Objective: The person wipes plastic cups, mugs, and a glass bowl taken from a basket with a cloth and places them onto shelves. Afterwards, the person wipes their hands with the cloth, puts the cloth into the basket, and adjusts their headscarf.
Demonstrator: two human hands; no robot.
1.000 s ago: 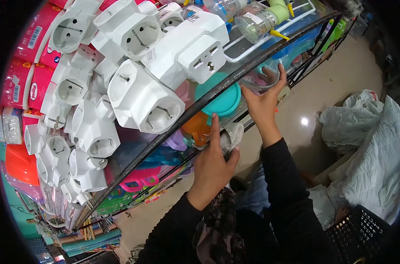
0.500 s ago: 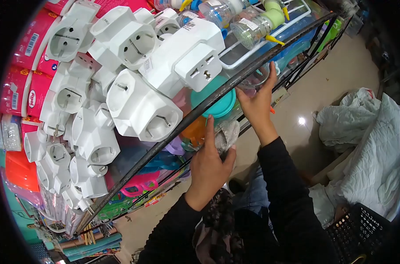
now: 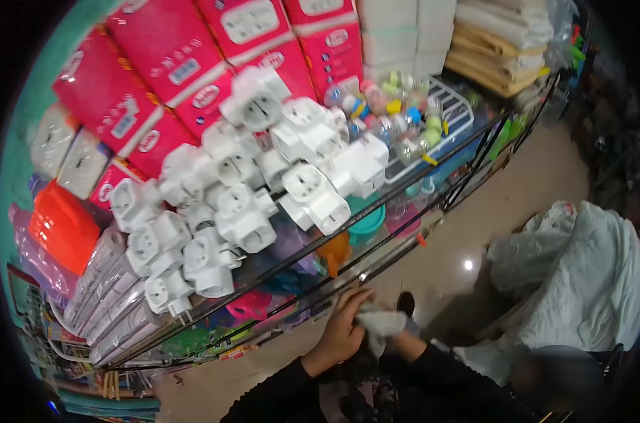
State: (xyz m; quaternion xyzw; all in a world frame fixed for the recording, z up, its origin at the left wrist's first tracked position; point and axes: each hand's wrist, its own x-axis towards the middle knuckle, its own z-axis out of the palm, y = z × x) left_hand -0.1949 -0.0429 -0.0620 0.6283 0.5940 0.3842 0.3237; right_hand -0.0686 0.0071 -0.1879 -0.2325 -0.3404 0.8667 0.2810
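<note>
In front of my body a pale grey cloth (image 3: 382,323) is bunched between my two hands, slightly blurred. My left hand (image 3: 339,330) has its fingers curled against the cloth's left side. My right hand (image 3: 407,345) is at the cloth's lower right, its fingers hidden behind it. Both hands are off the shelf's front edge. Closest on the lower shelf are an orange plastic item (image 3: 335,252) and a turquoise round lid or tub (image 3: 368,221). White plug adapters (image 3: 313,197) lie in a pile on the upper shelf.
A dark metal rail (image 3: 291,257) runs diagonally along the shelf front. Behind the adapters stand pink packs (image 3: 207,95); small clear bottle-like fittings (image 3: 404,130) sit by a white wire rack (image 3: 455,106). White sacking (image 3: 580,275) stands on the floor at right.
Both hands have drawn back from the lower shelf towards my body and come together at the cloth. My right hand has left the clear container. The view has moved back, showing more shelf.
</note>
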